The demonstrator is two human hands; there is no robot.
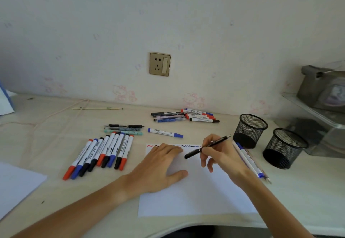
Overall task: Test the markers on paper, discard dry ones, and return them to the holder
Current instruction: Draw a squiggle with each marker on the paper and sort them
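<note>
A white sheet of paper lies on the desk with red, black and blue squiggles along its top edge. My left hand lies flat on the sheet and holds it down. My right hand pinches a black pen, tip pointing down-left just above the paper. Two black mesh holders stand at the right. A row of several red, blue and black markers lies left of the paper. A single blue marker lies beyond the paper.
Another heap of markers and pens lies near the wall. Three pens lie above the marker row. A few pens lie right of the paper under my right wrist. A second sheet sits at far left; a clear shelf at far right.
</note>
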